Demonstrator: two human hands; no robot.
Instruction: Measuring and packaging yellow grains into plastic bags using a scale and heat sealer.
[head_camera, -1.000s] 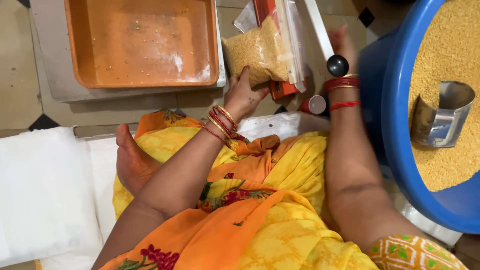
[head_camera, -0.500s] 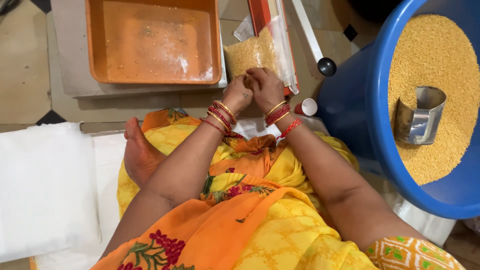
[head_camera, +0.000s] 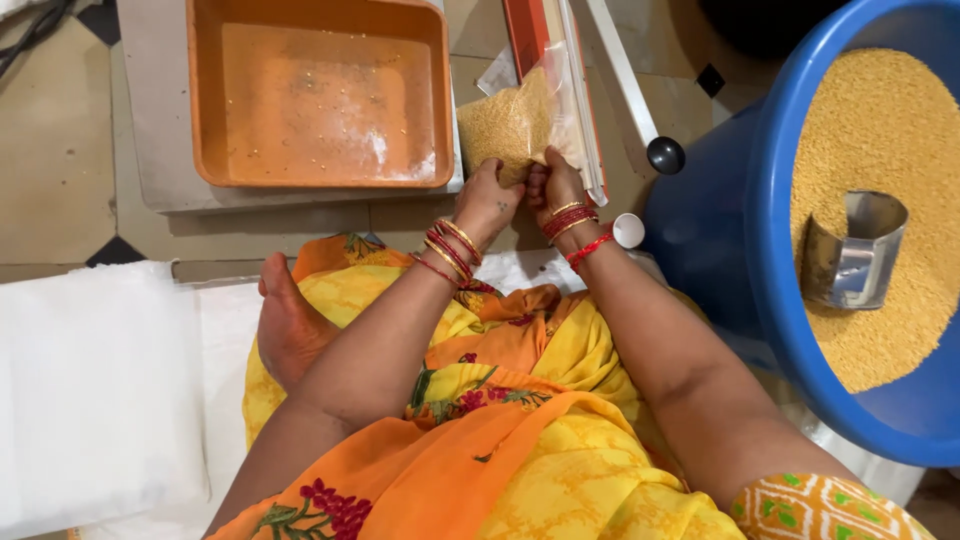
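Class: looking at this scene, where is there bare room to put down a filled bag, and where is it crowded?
Free: inside the orange tray, and the white cloth left of the foot. Crowded: where both hands, left hand and right hand, grip the grain bag beside the blue tub.

Floor: beige stone tiles (head_camera: 55, 150) with small black diamond insets (head_camera: 118, 251) at tile corners; one more inset near the top right. Pale grey flat slab (head_camera: 160, 150) lies on the floor at top centre, carrying a shallow rectangular orange plastic tray (head_camera: 205, 100), wet and speckled inside. White woven fabric sheet (head_camera: 90, 390) covers the floor at lower left. Large round blue plastic tub (head_camera: 765, 250) at right, filled with yellow grain, a bent steel scoop (head_camera: 850, 260) resting in it. Light: even, soft, no hard shadows.
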